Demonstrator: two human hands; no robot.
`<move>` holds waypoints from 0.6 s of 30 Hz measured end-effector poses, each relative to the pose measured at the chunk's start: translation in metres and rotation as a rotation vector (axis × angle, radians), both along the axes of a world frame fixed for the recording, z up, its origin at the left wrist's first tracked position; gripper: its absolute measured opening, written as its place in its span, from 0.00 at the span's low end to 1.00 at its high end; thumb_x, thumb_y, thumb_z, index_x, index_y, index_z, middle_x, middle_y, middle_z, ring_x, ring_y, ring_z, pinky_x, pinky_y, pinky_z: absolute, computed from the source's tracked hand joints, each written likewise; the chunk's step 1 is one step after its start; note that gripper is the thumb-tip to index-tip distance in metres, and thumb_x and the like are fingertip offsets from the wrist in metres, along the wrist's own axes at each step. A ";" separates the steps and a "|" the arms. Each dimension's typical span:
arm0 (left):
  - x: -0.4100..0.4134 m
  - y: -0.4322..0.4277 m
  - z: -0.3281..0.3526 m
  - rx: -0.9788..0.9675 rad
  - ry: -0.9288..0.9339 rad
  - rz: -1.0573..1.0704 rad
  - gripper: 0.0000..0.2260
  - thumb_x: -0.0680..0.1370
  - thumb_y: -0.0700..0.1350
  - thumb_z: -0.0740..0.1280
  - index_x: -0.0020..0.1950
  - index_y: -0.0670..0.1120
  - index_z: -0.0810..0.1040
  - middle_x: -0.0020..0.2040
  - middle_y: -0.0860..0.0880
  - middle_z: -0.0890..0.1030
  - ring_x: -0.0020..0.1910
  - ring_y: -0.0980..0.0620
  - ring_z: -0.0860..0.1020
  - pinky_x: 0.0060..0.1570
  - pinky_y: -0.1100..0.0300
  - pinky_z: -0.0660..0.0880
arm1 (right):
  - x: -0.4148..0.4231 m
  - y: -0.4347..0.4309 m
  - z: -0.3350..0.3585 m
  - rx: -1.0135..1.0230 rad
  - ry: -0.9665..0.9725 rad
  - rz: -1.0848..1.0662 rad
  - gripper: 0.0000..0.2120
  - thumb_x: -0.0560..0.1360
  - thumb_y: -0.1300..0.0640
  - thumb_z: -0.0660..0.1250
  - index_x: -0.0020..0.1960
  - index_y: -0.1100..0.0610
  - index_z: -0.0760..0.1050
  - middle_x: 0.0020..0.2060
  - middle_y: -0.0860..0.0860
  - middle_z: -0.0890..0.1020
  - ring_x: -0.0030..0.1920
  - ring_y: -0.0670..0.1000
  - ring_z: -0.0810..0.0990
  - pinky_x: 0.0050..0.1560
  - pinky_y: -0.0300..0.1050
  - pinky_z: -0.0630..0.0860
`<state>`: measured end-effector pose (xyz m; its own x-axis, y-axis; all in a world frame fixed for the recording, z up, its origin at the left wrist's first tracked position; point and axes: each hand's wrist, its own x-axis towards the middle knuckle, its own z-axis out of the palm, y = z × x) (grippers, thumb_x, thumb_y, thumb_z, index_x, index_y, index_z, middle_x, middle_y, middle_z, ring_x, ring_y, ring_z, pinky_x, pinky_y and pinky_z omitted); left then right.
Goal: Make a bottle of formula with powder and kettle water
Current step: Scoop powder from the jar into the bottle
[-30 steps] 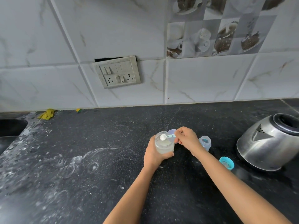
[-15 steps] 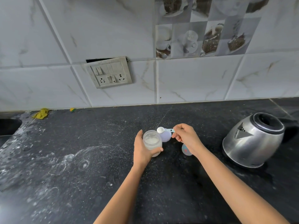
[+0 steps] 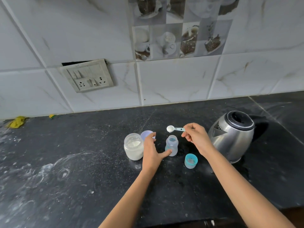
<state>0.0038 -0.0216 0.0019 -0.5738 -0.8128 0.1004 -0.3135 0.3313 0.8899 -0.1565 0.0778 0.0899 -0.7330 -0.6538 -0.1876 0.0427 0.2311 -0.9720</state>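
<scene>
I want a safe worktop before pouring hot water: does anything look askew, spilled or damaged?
Yes. The switch plate on the wall sits tilted, with a dark gap above its top edge, so it looks loose. White smears spread over the black countertop left of the powder jar, like spilt powder.

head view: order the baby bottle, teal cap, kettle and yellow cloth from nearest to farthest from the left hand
1. baby bottle, right at the thumb of the left hand.
2. teal cap, a little to the right of the bottle.
3. kettle, farther right.
4. yellow cloth, far off to the left at the back.
</scene>
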 end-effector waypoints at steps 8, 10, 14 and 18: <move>-0.024 0.004 -0.011 0.124 -0.172 -0.105 0.50 0.64 0.57 0.79 0.80 0.48 0.56 0.78 0.50 0.63 0.76 0.51 0.63 0.72 0.55 0.63 | -0.014 0.008 -0.020 0.033 0.028 0.020 0.06 0.81 0.60 0.62 0.51 0.61 0.77 0.34 0.54 0.84 0.31 0.46 0.74 0.33 0.38 0.72; -0.029 0.002 -0.011 0.148 -0.185 -0.118 0.51 0.65 0.55 0.80 0.80 0.47 0.56 0.78 0.50 0.63 0.76 0.52 0.62 0.71 0.57 0.62 | -0.016 0.008 -0.025 0.052 0.024 0.029 0.06 0.81 0.59 0.62 0.51 0.60 0.77 0.33 0.52 0.84 0.31 0.46 0.74 0.33 0.38 0.72; -0.038 -0.001 -0.009 0.166 -0.209 -0.145 0.43 0.66 0.52 0.80 0.77 0.48 0.63 0.72 0.51 0.73 0.69 0.51 0.71 0.69 0.51 0.70 | -0.019 0.007 -0.035 0.076 0.020 0.049 0.06 0.81 0.59 0.62 0.50 0.59 0.77 0.32 0.51 0.84 0.30 0.45 0.74 0.33 0.37 0.72; -0.039 0.000 -0.009 0.136 -0.199 -0.130 0.28 0.70 0.47 0.77 0.68 0.51 0.72 0.61 0.55 0.80 0.59 0.54 0.78 0.58 0.58 0.74 | -0.021 0.009 -0.042 0.075 0.024 0.064 0.06 0.81 0.59 0.62 0.50 0.60 0.76 0.32 0.52 0.84 0.29 0.44 0.74 0.34 0.40 0.72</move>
